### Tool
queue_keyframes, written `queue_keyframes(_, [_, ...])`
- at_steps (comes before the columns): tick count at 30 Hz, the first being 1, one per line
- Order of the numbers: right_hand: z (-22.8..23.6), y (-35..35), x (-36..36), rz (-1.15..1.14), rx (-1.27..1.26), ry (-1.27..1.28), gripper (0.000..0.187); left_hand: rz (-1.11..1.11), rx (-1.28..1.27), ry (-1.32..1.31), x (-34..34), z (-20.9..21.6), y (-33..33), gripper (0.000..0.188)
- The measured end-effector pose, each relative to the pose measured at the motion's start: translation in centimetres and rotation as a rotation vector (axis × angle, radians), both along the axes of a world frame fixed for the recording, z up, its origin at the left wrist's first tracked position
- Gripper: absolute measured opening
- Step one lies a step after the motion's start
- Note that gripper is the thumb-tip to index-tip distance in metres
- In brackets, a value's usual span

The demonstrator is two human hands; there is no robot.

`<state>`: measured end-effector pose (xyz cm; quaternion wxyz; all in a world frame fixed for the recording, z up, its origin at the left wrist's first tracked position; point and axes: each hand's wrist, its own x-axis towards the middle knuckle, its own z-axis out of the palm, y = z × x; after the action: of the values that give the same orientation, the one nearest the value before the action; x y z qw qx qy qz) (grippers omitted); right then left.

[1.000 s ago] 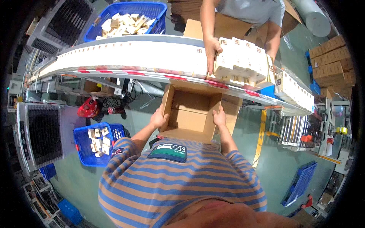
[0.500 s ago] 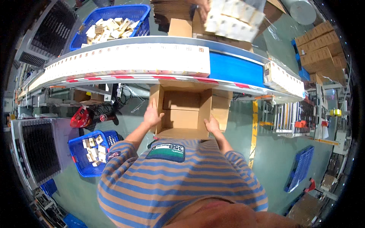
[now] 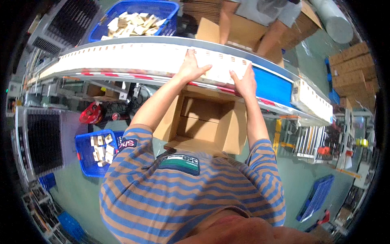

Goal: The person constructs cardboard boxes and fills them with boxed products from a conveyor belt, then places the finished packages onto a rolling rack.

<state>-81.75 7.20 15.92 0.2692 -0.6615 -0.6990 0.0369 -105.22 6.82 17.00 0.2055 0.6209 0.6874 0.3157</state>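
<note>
A long row of small white boxes (image 3: 134, 59) stands packed side by side on the conveyor in front of me. My left hand (image 3: 193, 70) lies on the row, fingers stretched toward the far side and thumb spread to the right. At the row's right end my right hand (image 3: 246, 82) grips the end boxes, its fingers along the end face and its thumb on the near side. Below my forearms an open cardboard carton (image 3: 199, 124) stands between my body and the conveyor, flaps folded out; its visible inside holds nothing.
Blue belt (image 3: 273, 83) shows between the row and another group of white boxes (image 3: 310, 99). Across the conveyor, a co-worker's hands reach into a carton (image 3: 248, 30). Blue baskets (image 3: 172, 20) with loose boxes stand far left and near left (image 3: 87, 164). Stacked cartons (image 3: 353, 73) stand far right.
Both my hands have left the carton's sides and moved forward onto the row of white boxes. The row's end has shifted right. The co-worker has lowered a batch of boxes toward the far carton.
</note>
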Motion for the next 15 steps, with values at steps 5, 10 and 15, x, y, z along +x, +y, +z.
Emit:
queue_keyframes(5, [-1.6, 2.8, 5.0, 0.227, -0.330, 0.655, 0.075, -0.256, -0.166, -0.711, 0.5, -0.8, 1.5, 0.081])
queue_keyframes(10, [4.8, 1.3, 4.4, 0.172, -0.287, 1.043, 0.049, -0.203, 0.078, -0.534, 0.9, 5.0, -0.3, 0.084])
queue_keyframes(15, [9.4, -0.5, -6.6, 0.349, -0.621, 1.131, 0.054, 0.072, -0.149, -0.630, -14.3, 10.6, -4.1, 0.068])
